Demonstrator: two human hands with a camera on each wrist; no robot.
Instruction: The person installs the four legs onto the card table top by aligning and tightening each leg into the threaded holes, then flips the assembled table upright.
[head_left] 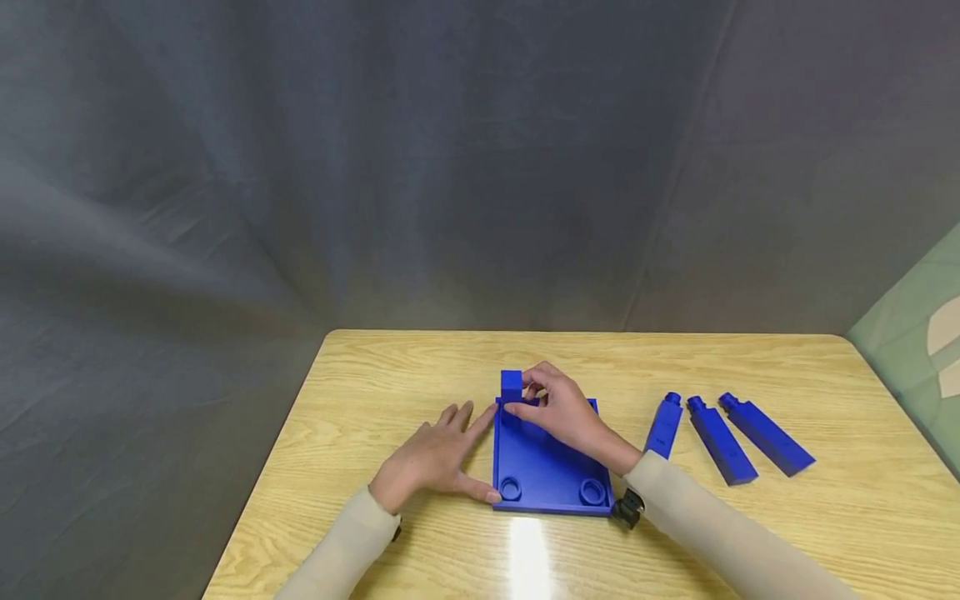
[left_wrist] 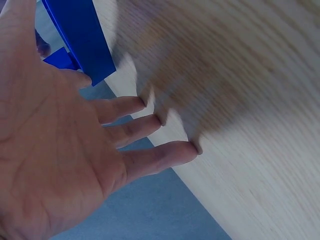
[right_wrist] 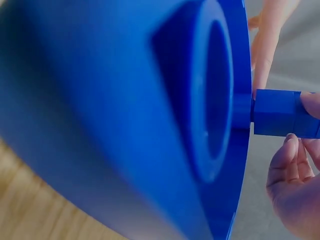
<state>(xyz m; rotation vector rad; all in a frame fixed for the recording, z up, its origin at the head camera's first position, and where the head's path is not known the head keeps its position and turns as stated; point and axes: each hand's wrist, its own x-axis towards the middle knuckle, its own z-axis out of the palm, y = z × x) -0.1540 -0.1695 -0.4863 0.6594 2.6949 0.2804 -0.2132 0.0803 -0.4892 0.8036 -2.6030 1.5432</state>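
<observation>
A blue square tabletop [head_left: 543, 467] with a raised rim lies underside up on the table. At its far left corner stands a blue table leg [head_left: 511, 385], upright, which my right hand [head_left: 562, 408] pinches between thumb and fingers. In the right wrist view the leg [right_wrist: 274, 112] meets the corner of the board; whether it is fully seated I cannot tell. My left hand [head_left: 438, 458] is spread along the left edge, its thumb at the near corner and index finger at the far corner. The left wrist view shows its other fingers extended over the wood.
Round sockets, one near left [head_left: 510, 488] and one near right [head_left: 592, 492], sit inside the board's rim. Three more blue legs [head_left: 663, 427] [head_left: 722, 442] [head_left: 767, 435] lie on the wooden table [head_left: 847, 400] at the right. A dark grey curtain [head_left: 480, 167] hangs behind.
</observation>
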